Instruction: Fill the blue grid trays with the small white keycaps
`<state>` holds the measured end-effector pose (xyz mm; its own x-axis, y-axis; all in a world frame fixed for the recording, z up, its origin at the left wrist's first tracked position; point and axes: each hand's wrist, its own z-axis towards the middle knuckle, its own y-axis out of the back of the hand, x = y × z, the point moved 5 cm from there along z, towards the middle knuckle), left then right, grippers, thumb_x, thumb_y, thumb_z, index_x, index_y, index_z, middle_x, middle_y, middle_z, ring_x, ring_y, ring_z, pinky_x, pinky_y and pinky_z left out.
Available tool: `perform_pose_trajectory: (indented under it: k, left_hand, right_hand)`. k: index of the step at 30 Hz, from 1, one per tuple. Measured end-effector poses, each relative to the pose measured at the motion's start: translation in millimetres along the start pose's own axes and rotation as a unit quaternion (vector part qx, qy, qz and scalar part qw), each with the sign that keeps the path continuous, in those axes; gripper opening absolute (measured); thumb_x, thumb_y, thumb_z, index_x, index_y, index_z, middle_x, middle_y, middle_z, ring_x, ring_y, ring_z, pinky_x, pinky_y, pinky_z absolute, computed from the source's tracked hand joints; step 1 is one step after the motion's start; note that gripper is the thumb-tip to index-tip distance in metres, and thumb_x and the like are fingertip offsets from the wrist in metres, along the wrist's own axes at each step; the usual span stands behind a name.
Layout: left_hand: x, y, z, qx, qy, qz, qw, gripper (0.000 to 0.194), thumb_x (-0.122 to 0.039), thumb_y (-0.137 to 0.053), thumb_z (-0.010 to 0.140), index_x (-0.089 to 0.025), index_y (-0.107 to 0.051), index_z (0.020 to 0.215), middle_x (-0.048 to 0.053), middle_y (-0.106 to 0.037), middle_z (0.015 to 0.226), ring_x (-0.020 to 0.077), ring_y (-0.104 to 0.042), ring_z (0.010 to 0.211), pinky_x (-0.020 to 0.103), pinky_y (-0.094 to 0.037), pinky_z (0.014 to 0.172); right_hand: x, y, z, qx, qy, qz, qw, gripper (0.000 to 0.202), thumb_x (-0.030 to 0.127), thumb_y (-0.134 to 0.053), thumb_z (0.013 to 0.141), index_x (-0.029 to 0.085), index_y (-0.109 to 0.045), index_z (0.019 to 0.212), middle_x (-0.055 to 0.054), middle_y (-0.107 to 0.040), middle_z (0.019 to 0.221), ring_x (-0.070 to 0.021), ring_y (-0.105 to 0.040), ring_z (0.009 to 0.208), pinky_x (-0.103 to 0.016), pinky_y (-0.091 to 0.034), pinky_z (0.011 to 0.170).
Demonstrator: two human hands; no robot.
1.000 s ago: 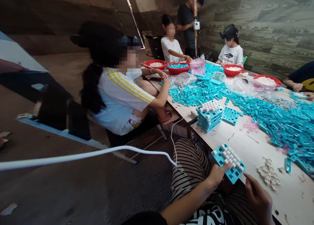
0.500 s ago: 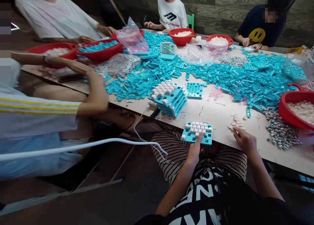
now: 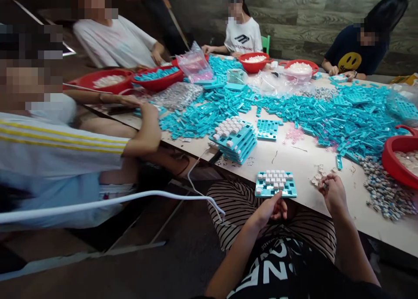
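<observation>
Panel (blue) in left hand

Counter: bare strip open at 12 o'clock from the keyboard panel, as far as the lone teal plate
Panel stack: stands in the way at 10 o'clock from the keyboard panel
Pink bits: low scatter at 1 o'clock from the keyboard panel, the teal heap closing the route behind
Clear caps: crowd the right hand's fingers at 10 o'clock, bare gap between them and the keyboard panel
Switch pile: obstructs 3 o'clock from the right hand beyond a bare patch; red basin rises at 2
White cable: crosses at 9 o'clock from the left hand
</observation>
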<state>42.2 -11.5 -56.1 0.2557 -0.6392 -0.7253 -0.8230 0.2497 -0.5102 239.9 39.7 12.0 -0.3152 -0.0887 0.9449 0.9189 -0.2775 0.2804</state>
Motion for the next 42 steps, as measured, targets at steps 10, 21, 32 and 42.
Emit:
perform_pose_trajectory:
  k: [10, 21, 32, 42]
  left_hand:
    - [-15.5, -8.4, -10.5, 0.079, -0.014, 0.159, 0.984, 0.062, -0.068, -0.038, 0.078, -0.013, -0.065, 0.07, 0.004, -0.06, 0.056, 0.0064, -0.035, 0.041, 0.022, -0.022, 0.043]
    - [-18.3, -20.1, -20.0, 0.022, -0.072, -0.123, 0.99, 0.033, -0.04, -0.07, 0.067, -0.011, -0.058, 0.08, -0.004, -0.045, 0.054, 0.0036, -0.036, 0.046, 0.019, -0.015, 0.042]
    - [-11.9, -9.9, -18.0, -0.045, -0.087, -0.138, 0.986, 0.038, -0.047, -0.066, 0.069, -0.012, -0.059, 0.082, -0.002, -0.049, 0.065, 0.0031, -0.039, 0.051, 0.018, -0.019, 0.044]
    - [-4.7, -7.2, -15.9, -0.08, -0.042, 0.012, 0.996, 0.03, -0.041, -0.059, 0.071, -0.012, -0.064, 0.078, 0.002, -0.061, 0.07, 0.0031, -0.037, 0.048, 0.02, -0.022, 0.047]
  right_hand:
    - [21.0, -39.3, -36.4, 0.198, 0.017, -0.045, 0.979, 0.026, 0.041, -0.06, 0.074, 0.02, -0.056, 0.089, -0.003, -0.064, 0.075, -0.0111, -0.05, 0.049, -0.024, -0.04, 0.043]
    - [49.6, -63.6, -55.1, 0.297, 0.108, -0.128, 0.94, 0.016, 0.033, -0.057, 0.079, 0.021, -0.06, 0.09, -0.003, -0.063, 0.089, -0.0123, -0.055, 0.062, -0.025, -0.046, 0.056]
    - [58.4, -63.7, -50.9, 0.249, 0.252, -0.137, 0.925, 0.016, 0.029, -0.053, 0.086, 0.021, -0.065, 0.092, -0.004, -0.058, 0.082, -0.0112, -0.055, 0.065, -0.023, -0.047, 0.057]
    - [9.5, -64.6, -16.2, 0.248, 0.228, -0.302, 0.892, 0.022, 0.036, -0.048, 0.088, 0.023, -0.065, 0.095, -0.004, -0.06, 0.091, -0.0125, -0.058, 0.068, -0.024, -0.045, 0.063]
